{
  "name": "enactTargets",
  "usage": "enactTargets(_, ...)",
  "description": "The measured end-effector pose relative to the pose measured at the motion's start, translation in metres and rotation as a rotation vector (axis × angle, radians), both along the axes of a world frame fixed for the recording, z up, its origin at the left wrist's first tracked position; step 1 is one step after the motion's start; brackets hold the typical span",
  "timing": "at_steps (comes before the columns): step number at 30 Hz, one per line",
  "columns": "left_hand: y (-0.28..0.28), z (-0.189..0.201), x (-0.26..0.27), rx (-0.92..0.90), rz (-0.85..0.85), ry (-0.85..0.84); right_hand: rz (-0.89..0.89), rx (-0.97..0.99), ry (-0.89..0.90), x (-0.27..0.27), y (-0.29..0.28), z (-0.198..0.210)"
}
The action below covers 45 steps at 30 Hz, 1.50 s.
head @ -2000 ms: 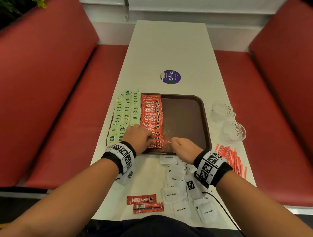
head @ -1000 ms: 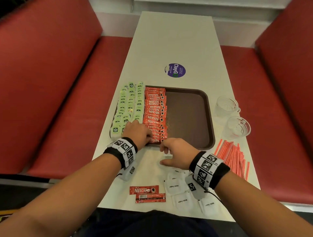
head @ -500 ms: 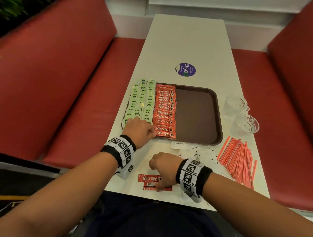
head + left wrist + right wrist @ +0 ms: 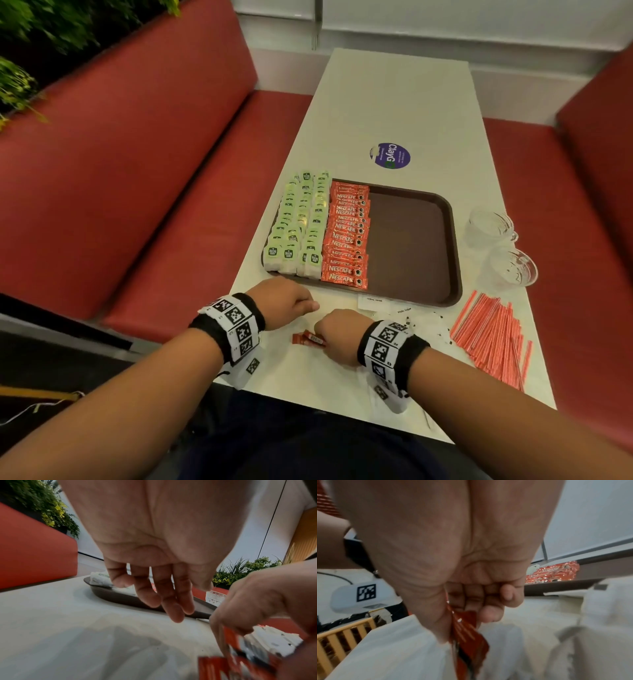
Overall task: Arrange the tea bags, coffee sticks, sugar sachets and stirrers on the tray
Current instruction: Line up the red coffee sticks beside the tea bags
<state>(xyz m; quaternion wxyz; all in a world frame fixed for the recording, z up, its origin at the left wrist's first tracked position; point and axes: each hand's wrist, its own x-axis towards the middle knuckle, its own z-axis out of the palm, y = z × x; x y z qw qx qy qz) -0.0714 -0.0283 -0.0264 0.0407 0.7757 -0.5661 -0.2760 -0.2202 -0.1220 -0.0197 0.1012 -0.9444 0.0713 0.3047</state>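
Note:
A brown tray (image 4: 454,240) holds rows of green tea bags (image 4: 301,222) on its left and a column of red coffee sticks (image 4: 347,236) beside them; its right half is bare. In front of the tray, my right hand (image 4: 329,332) pinches two loose red coffee sticks (image 4: 308,340) just above the table; they show close up between thumb and curled fingers (image 4: 469,628). My left hand (image 4: 294,301) hovers by the tray's near edge, fingers (image 4: 171,601) hanging loose and holding nothing. White sugar sachets (image 4: 411,315) lie partly behind my right wrist. Red stirrers (image 4: 493,339) lie at the right.
Two clear glass cups (image 4: 489,222) (image 4: 513,267) stand right of the tray. A round purple sticker (image 4: 389,156) sits on the white table (image 4: 394,102) beyond it. Red bench seats (image 4: 137,171) flank both long sides. The table's near edge is just under my wrists.
My right hand left the tray's front edge, came back to the two loose coffee sticks and picked them up. My left hand came off the tea bags to the table before the tray.

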Motion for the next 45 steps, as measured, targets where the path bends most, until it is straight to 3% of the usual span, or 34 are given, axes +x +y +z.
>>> enactTargets(7, -0.010, 0.006, 0.011, -0.101, 0.002, 0.071, -0.173, 0.072, -0.175, 0.001, -0.034, 0.008)
enactTargets(14, -0.042, 0.017, 0.015, -0.224, 0.089, 0.243, -0.369, 0.148, -0.288, -0.007, -0.071, 0.019)
enactTargets(23, -0.080, 0.008, 0.015, -0.246, 0.227, 0.012, -0.668, 0.102, -0.381, -0.021, -0.116, 0.024)
enactTargets(31, -0.086, -0.014, 0.011, -0.105, 0.045, -0.306, -0.686, 0.101, -0.202, -0.012, -0.128, 0.006)
enactTargets(39, -0.099, -0.021, 0.002, -0.085, -0.028, -0.353, -0.608, 0.181, -0.114, 0.006, -0.126, -0.006)
enactTargets(45, -0.103, -0.022, 0.005, -0.095, -0.021, -0.354, -0.665, 0.163, -0.142, 0.011, -0.131, -0.006)
